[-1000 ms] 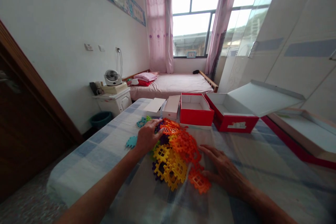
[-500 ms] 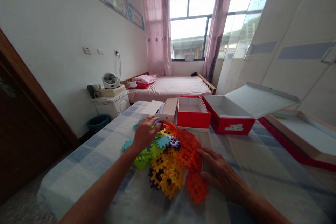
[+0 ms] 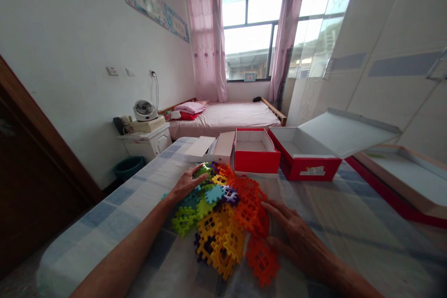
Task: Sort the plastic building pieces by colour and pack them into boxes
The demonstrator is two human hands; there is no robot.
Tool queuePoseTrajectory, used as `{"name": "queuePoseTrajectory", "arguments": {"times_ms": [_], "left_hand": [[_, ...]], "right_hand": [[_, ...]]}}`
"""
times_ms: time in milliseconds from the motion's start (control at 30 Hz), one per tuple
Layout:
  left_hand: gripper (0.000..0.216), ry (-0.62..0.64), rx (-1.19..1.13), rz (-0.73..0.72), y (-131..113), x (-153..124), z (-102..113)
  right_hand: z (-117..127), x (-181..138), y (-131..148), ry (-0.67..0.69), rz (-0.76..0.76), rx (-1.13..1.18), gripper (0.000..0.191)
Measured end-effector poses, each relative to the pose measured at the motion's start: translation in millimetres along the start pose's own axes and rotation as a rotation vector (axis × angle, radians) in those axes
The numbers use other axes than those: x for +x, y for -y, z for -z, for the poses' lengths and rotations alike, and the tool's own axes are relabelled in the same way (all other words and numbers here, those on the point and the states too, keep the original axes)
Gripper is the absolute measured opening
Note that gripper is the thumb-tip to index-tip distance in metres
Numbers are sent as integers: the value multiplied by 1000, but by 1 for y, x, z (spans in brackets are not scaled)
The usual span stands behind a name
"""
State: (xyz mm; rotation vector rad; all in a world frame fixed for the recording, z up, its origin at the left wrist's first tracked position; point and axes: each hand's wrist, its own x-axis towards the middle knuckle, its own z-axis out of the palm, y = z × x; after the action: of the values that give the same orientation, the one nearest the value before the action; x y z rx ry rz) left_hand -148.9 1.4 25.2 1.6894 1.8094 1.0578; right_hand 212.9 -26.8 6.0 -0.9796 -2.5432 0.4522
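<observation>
A heap of toothed plastic building pieces lies on the table in front of me. Its orange pieces (image 3: 247, 212) are on the right, yellow pieces (image 3: 223, 242) at the near side, green pieces (image 3: 185, 220) and a light blue piece (image 3: 214, 193) towards the left. My left hand (image 3: 188, 182) rests at the far left edge of the heap, fingers apart, touching pieces there. Fingers stretched out, my right hand (image 3: 291, 223) lies against the orange side. One orange piece (image 3: 262, 260) lies nearest me, by its thumb. Neither hand grips anything.
An open red box (image 3: 256, 160) stands just behind the heap. To its right are a larger red box (image 3: 309, 167) with its lid raised and a red-sided tray or lid (image 3: 394, 195). Small pale boxes (image 3: 221, 146) stand to its left. A checked cloth (image 3: 132, 214) covers the table.
My left hand has moved off the top of the heap to its left edge, uncovering green pieces at the far side. My right hand stays almost in place.
</observation>
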Motion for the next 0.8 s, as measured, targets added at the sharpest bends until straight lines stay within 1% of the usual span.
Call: {"name": "queuePoseTrajectory", "arguments": {"times_ms": [100,167,300,367,467,567,633,733,767,800], "left_hand": [[74,-30,-90,24,-15,-4,-7],[68,-66,-94,-1,-23,-6,-12],[51,-172,-3,-146,-41,-11,-25],[40,-186,42,-244,-52,-14,-33],[26,-127,91,-355,-71,-22,-46],[20,-50,110,-418,-94,-33,-60],[23,33,98,-459,-110,-42,-67],[37,202,95,-570,-128,-51,-71],[40,228,107,-603,-130,-50,-69],[41,219,125,-618,-129,-46,-67]], "right_hand": [[-1,-1,0,0,4,-10,64],[-1,-1,0,-4,1,-14,64],[-1,-2,0,-15,0,-8,64],[-1,-1,1,-21,-1,-4,63],[0,0,3,-20,-5,1,61],[2,1,4,-15,-13,13,63],[3,0,4,-12,-14,23,64],[5,-1,4,-11,13,39,64],[5,-1,4,-13,22,44,64],[5,-2,4,-16,27,47,63]]}}
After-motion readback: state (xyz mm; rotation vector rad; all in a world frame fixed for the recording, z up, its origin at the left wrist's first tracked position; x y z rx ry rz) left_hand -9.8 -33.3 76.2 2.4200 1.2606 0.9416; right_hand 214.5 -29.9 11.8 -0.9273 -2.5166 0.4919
